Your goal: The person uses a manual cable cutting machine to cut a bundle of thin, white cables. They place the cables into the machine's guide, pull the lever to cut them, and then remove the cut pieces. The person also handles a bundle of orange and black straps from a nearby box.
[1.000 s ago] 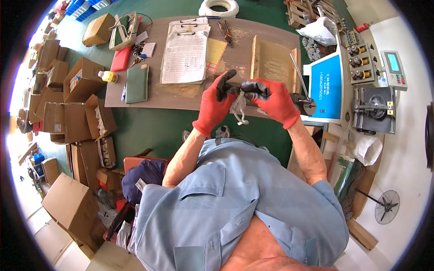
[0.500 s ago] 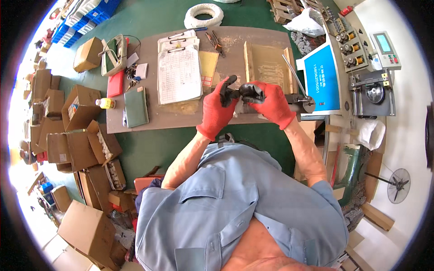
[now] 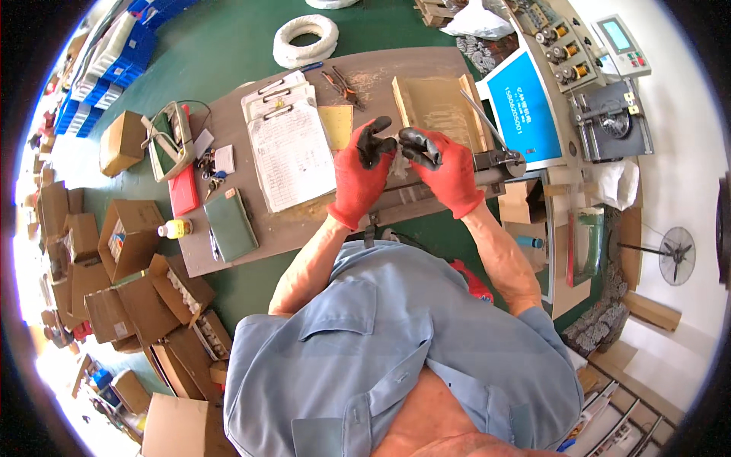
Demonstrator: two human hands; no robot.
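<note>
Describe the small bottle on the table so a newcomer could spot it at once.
Start at the brown worktable and go to its left end. Beside the dark green notebook stands a small bottle. It alone there has a yellow body and white cap.

Both forearms reach forward from the blue shirt, bare below the elbow, converging over the bench (image 3: 228, 251). Left hand (image 3: 364, 177) in a red glove, black fingertips curled, thumb raised. Right hand (image 3: 445, 169) gloved the same, fingers bent inward toward the left. The two hands sit close together, fingertips nearly meeting, wrists angled in.
</note>
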